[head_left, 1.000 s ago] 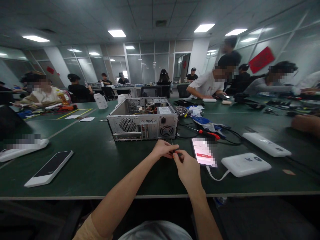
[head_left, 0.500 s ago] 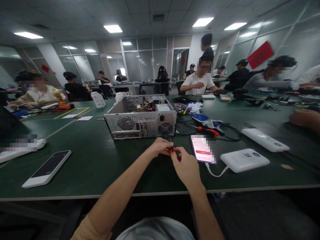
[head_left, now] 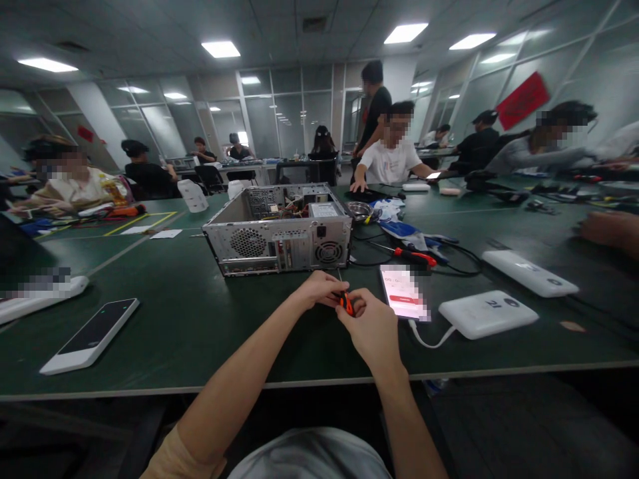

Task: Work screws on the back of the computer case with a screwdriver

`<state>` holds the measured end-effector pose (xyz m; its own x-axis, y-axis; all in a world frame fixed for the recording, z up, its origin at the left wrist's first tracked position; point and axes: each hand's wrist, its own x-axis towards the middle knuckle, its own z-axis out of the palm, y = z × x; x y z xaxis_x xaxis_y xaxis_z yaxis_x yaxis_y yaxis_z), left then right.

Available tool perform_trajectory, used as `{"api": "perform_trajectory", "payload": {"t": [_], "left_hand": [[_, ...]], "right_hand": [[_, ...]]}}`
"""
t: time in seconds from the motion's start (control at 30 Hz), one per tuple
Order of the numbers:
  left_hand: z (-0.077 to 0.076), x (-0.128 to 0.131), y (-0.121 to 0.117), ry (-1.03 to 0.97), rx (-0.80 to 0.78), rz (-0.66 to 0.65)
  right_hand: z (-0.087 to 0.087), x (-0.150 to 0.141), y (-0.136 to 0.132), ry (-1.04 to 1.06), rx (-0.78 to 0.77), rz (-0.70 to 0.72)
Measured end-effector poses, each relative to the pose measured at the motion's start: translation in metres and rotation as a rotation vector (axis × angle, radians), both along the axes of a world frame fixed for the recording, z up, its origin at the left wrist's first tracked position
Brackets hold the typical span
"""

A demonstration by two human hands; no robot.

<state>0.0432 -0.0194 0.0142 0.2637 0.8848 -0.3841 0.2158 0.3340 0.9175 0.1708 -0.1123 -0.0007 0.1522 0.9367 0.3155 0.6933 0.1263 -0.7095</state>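
Note:
Both my hands meet just in front of an opened metal computer case (head_left: 279,243), whose rear panel faces me. Between them is a small screwdriver (head_left: 345,303) with an orange and black handle; its thin shaft points away from me toward the lower right corner of the case. My right hand (head_left: 372,322) has its fingers closed round the handle. My left hand (head_left: 317,290) pinches the screwdriver's front part, its fingertips partly hidden. Whether the tip touches anything, I cannot tell.
A lit phone (head_left: 402,293) is cabled to a white power bank (head_left: 486,316), with another power bank (head_left: 529,273) behind. A red-handled screwdriver (head_left: 414,257), gloves (head_left: 399,226) and a metal bowl (head_left: 360,211) lie right of the case. A white device (head_left: 92,336) lies left. A person (head_left: 392,156) sits opposite.
More of the orange handle shows between my hands, which stay in nearly the same place. Across the table, the seated person has reached a hand down to the tabletop; a standing person behind has moved left.

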Motion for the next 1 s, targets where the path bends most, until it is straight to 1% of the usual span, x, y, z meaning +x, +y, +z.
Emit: {"api": "perform_trajectory", "payload": {"t": [0.1,0.2,0.33,0.43,0.6,0.77,0.93,1.0], "left_hand": [[0.001,0.001,0.0,-0.021,-0.027,0.004],[0.001,0.003,0.001,-0.069,-0.043,0.021],[0.002,0.007,0.001,-0.161,-0.082,0.013],[0.003,0.007,0.001,-0.145,-0.074,0.023],[0.005,0.001,0.002,-0.039,0.024,0.097],[0.002,0.001,0.002,-0.04,0.066,0.108],[0.0,0.01,0.001,-0.086,0.064,0.198],[0.0,0.009,0.002,-0.122,0.046,0.208]], "right_hand": [[0.002,-0.001,-0.001,-0.085,-0.017,-0.025],[0.006,-0.001,-0.002,-0.174,-0.086,-0.068],[0.011,-0.001,-0.002,-0.213,-0.165,-0.052],[0.01,0.001,0.0,-0.18,-0.141,-0.052],[0.004,0.004,0.001,-0.102,-0.064,-0.075],[0.003,0.003,0.001,-0.175,-0.08,-0.04],[0.004,0.001,0.001,-0.269,-0.079,-0.039],[0.004,0.0,0.0,-0.276,-0.087,-0.042]]}}
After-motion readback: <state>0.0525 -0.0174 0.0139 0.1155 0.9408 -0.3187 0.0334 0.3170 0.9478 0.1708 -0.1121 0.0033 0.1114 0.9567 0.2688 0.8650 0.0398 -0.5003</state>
